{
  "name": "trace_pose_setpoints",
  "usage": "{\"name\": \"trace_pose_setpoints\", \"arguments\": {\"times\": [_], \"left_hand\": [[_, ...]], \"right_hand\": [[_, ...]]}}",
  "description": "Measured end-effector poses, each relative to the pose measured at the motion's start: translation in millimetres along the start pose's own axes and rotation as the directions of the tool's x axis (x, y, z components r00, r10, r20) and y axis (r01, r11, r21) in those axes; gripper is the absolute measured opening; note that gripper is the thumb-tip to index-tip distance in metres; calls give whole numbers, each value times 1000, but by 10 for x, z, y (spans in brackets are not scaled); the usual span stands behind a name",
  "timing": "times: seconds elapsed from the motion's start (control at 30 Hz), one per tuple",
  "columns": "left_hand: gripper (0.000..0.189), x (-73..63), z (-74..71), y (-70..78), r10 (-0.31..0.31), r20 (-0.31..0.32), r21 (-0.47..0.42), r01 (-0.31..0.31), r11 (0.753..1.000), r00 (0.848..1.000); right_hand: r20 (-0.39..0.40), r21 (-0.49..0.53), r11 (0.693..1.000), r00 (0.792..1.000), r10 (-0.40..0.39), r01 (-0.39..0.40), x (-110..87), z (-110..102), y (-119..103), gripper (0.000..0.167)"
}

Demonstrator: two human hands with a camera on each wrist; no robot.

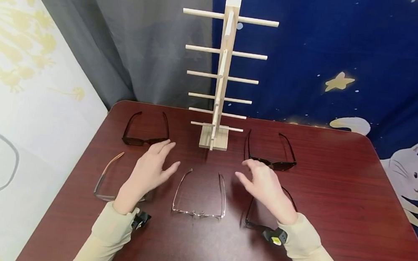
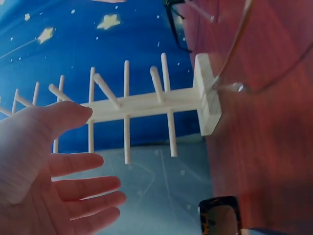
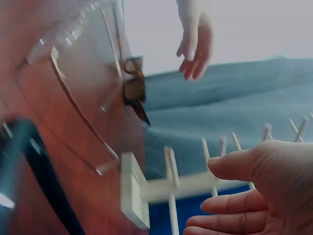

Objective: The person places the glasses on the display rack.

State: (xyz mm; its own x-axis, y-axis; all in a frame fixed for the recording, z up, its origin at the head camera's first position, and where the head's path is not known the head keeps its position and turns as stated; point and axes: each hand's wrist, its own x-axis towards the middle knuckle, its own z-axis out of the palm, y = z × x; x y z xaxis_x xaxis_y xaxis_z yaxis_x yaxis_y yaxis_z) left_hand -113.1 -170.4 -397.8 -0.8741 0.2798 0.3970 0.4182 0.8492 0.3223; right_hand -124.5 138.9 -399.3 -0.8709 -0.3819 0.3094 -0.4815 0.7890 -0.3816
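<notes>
My left hand [image 1: 148, 171] hovers over the table with its fingers loosely extended and holds nothing. Its fingertips overlap the tortoiseshell sunglasses [image 1: 134, 141] in the head view. Below that hand are glasses with an orange-tipped temple [image 1: 109, 164], partly covered by the wrist. Between my hands, thin metal-framed glasses [image 1: 197, 214] lie with temples unfolded. My right hand [image 1: 265, 186] is also extended and grips nothing, its fingers near black sunglasses [image 1: 283, 166]. Beneath the right wrist, dark-framed glasses [image 1: 254, 225] are partly hidden. Both palms appear in the wrist views, fingers slightly spread.
A wooden display stand [image 1: 227, 65] with several rows of pegs rises at the back middle, on a square base [image 1: 204, 140]. The dark red table [image 1: 339, 193] ends against grey curtain [image 1: 155, 58] and blue printed curtain [image 1: 303, 93].
</notes>
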Motion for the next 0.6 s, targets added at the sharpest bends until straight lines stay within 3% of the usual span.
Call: {"name": "trace_pose_setpoints", "arguments": {"times": [0.23, 0.6], "left_hand": [[44, -243, 77, 120, -11, 68, 5, 11, 1000, 998], [34, -558, 261, 240, -89, 129, -48, 96, 994, 988]], "right_hand": [[112, -3, 1000, 994, 6, -6, -97, 167, -157, 21], [256, -12, 1000, 967, -3, 6, -194, 355, -275, 23]]}}
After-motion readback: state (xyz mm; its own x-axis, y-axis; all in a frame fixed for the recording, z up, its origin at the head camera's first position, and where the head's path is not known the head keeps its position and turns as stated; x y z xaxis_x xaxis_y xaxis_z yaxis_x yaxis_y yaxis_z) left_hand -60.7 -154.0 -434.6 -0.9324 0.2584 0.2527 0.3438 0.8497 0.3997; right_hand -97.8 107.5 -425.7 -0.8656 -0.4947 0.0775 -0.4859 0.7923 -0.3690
